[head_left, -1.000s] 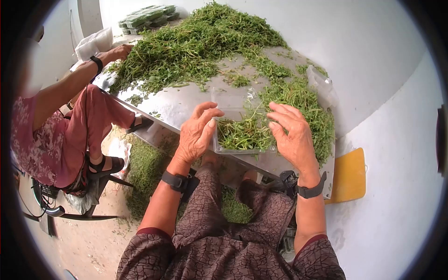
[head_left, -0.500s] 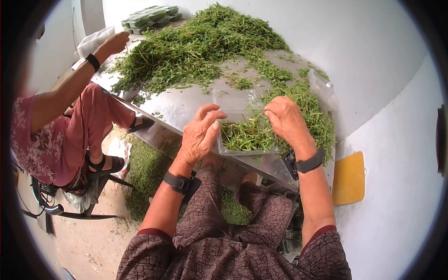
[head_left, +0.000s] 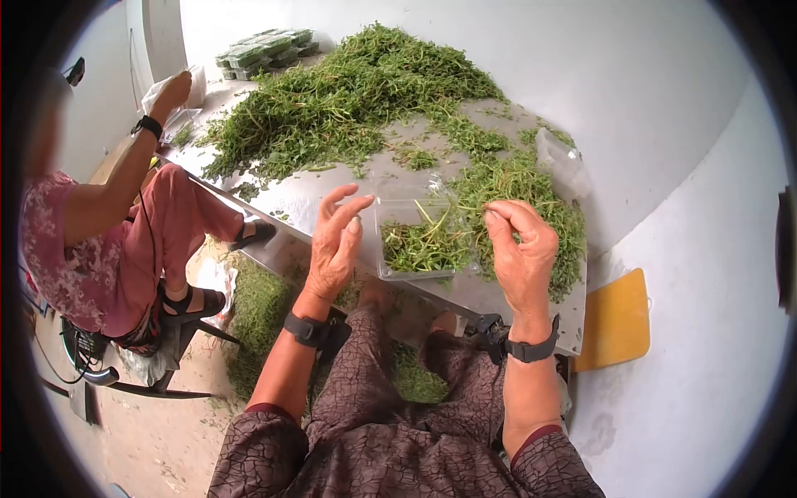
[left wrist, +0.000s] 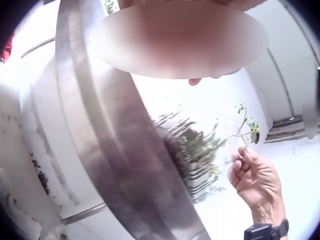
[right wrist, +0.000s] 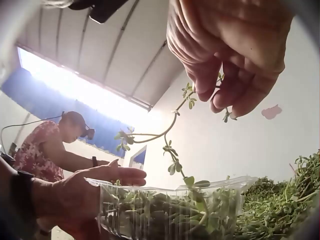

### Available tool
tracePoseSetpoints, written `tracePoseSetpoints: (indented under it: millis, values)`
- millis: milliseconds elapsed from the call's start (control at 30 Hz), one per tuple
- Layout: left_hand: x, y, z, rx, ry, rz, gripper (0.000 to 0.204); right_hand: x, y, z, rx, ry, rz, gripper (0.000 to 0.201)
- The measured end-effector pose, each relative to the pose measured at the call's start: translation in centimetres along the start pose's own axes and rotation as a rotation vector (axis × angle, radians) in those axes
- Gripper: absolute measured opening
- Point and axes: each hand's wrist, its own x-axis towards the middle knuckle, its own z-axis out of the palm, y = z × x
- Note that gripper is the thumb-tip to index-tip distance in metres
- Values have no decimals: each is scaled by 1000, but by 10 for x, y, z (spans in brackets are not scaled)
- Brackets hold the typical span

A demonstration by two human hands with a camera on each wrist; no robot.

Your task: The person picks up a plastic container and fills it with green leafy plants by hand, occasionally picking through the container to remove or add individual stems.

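A clear plastic box [head_left: 419, 275], filled with leafy green sprigs [head_left: 423, 246], stands at the front edge of the metal table with its lid folded back. To the right of the box, my right hand [head_left: 525, 256] pinches a thin leafy sprig [right wrist: 169, 128] between thumb and fingertips. The sprig hangs bent over the box in the right wrist view. My left hand [head_left: 334, 249] is just left of the box, fingers loosely extended and holding nothing. Seen from the right wrist, its fingers [right wrist: 131, 175] lie along the box's rim.
A large heap of greens [head_left: 357, 100] covers the table's back, with more [head_left: 531, 199] at the right. Packed boxes [head_left: 266, 51] stand stacked far left. Another person [head_left: 100, 216] sits at the left, one hand by clear containers. A yellow board [head_left: 618, 319] leans at the right.
My right hand has closed to a pinch and moved right of the box with a sprig. My left hand has drawn left. The other person's hand has gone from the heap to the containers.
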Motion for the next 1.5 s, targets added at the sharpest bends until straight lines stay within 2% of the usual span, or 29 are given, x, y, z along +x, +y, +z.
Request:
tracePoseSetpoints:
  millis: [33, 67, 100, 167, 200, 233, 300, 333, 400, 500, 533, 567, 633, 667, 733, 767, 833, 900, 967, 1033, 1100, 1167, 1200, 1233, 1267, 1300, 1367, 1400, 1500]
  values:
    - [1, 10, -4, 2, 74, -5, 35, -4, -2, -1, 67, 45, 39, 7]
    - [4, 25, -5, 86, 120, 71, 36, -10, -5, -2, 69, 51, 42, 7]
    - [5, 39, -7, 88, 116, 70, 36, -16, -7, -3, 93, 54, 75, 7]
    - [2, 72, -13, 168, 14, 182, 38, -28, -13, -3, 123, 53, 111, 7]
    - [-1, 99, -9, 209, -18, 127, 41, -35, -17, -2, 144, 54, 91, 7]
    - [-5, 102, -5, 260, -66, 232, 43, -40, -21, 0, 167, 57, 73, 7]
    - [-13, 114, 6, 188, -142, 245, 45, -47, -27, 3, 182, 67, 53, 9]
    - [-16, 113, 13, 193, -153, 239, 45, -50, -29, 3, 193, 72, 69, 8]
    - [-22, 102, 26, 101, -115, 112, 48, -56, -32, 3, 226, 95, 131, 7]
    - [-18, 89, 39, 192, -93, 103, 41, -60, -25, 10, 251, 136, 158, 7]
    - [-14, 84, 46, 211, -38, 185, 39, -59, -23, 13, 265, 130, 170, 8]
    - [-12, 79, 48, 209, -41, 192, 39, -59, -20, 14, 265, 137, 167, 8]
    - [-6, 72, 50, 304, -120, 281, 26, -58, -13, 16, 260, 129, 246, 10]
    - [-4, 72, 49, 304, -124, 285, 26, -59, -9, 16, 249, 144, 240, 11]
    - [-1, 73, 46, 402, -133, 217, 10, -60, -7, 12, 223, 159, 247, 10]
    - [1, 73, 45, 404, -137, 217, 10, -60, -5, 11, 196, 169, 251, 10]
    - [8, 74, 42, 463, -131, 354, 7, -61, -2, 11, 178, 204, 229, 9]
    - [13, 85, 37, 514, -147, 402, 8, -60, 1, 10, 160, 239, 204, 9]
    - [18, 96, 31, 561, -166, 455, 9, -58, 2, 3, 22, 311, 104, 8]
    - [17, 106, 24, 623, -95, 490, 9, -56, 4, -10, -101, 440, 149, 8]
    - [22, 102, 11, 513, -43, 445, 6, -54, 5, -30, -72, 468, 223, 9]
    - [22, 96, 8, 217, -5, 167, 12, -54, 5, -40, 105, 530, 336, 10]
    - [21, 98, 8, 219, -4, 166, 12, -56, 3, -42, 165, 527, 361, 11]
    - [19, 101, 11, 152, 30, 85, 17, -59, -2, -41, 167, 526, 359, 11]
    - [17, 104, 14, 85, 62, 5, 22, -63, -7, -37, 214, 473, 378, 12]
    - [14, 110, 16, 85, 60, 6, 22, -67, -10, -34, 261, 422, 399, 12]
    - [1, 125, 21, -244, -15, -209, 18, -76, -17, -33, 285, 356, 391, 13]
    - [-7, 125, 28, -385, -37, -246, 21, -80, -24, -31, 331, 283, 434, 14]
    - [-34, 132, 44, -508, -94, -357, 22, -87, -47, -23, 384, 116, 454, 13]
